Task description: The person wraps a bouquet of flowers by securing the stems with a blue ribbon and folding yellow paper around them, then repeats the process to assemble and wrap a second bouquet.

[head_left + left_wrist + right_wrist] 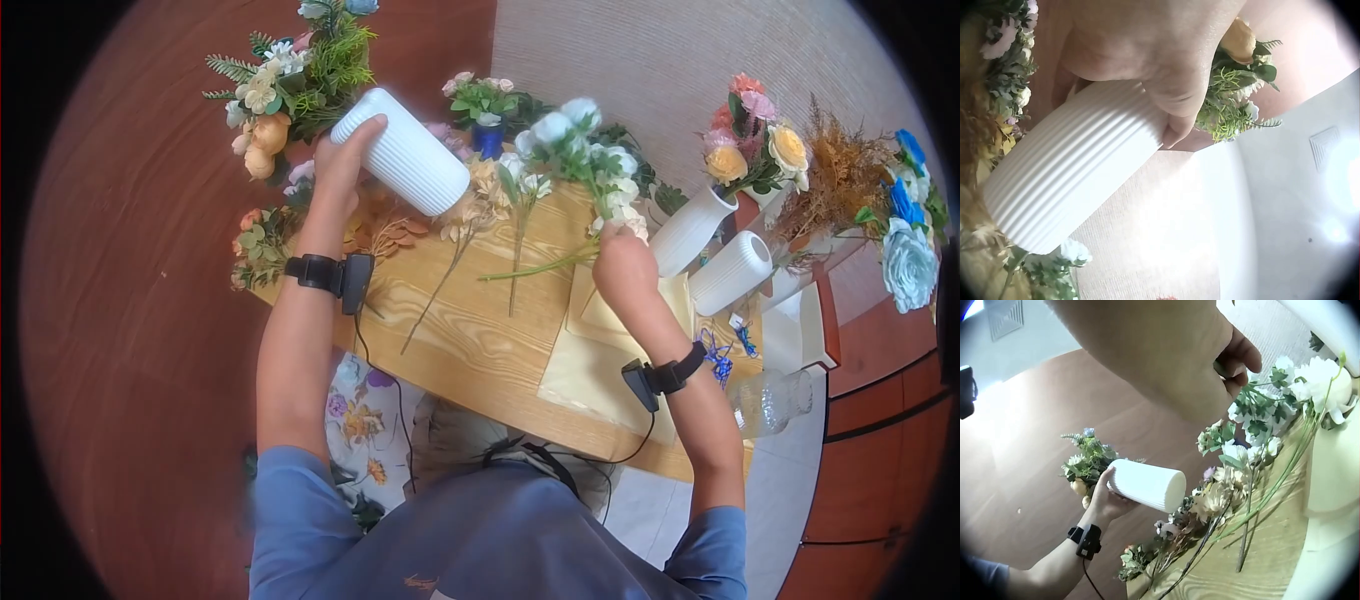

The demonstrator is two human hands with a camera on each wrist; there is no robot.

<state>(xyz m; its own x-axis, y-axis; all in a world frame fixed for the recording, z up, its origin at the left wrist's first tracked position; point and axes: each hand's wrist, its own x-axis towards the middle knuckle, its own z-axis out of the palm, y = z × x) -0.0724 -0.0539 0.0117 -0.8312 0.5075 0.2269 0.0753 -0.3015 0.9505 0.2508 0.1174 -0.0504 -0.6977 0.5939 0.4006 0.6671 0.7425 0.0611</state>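
My left hand (pixel 343 165) grips a white ribbed vase (pixel 415 155) near its mouth and holds it tilted over the table's far left part. From the mouth end, a mixed bouquet (pixel 290 95) of cream, orange and blue blooms with green fern leaves points to the upper left. In the left wrist view the thumb and fingers wrap the vase's ribbed side. My right hand (pixel 627 270) is curled round the stem of a white flower spray (pixel 565 130), whose blooms stand above the fist, slightly blurred. Green shows between its fingers in the right wrist view.
More artificial stems, including a dried beige one (pixel 465 210), lie on the wooden table (pixel 470 340). Two white vases (pixel 690 230) stand at the right, one with pink and yellow roses (pixel 755 140). Folded cream paper (pixel 590 360), blue ribbon (pixel 718 355) and a glass vase (pixel 775 402) are nearer.
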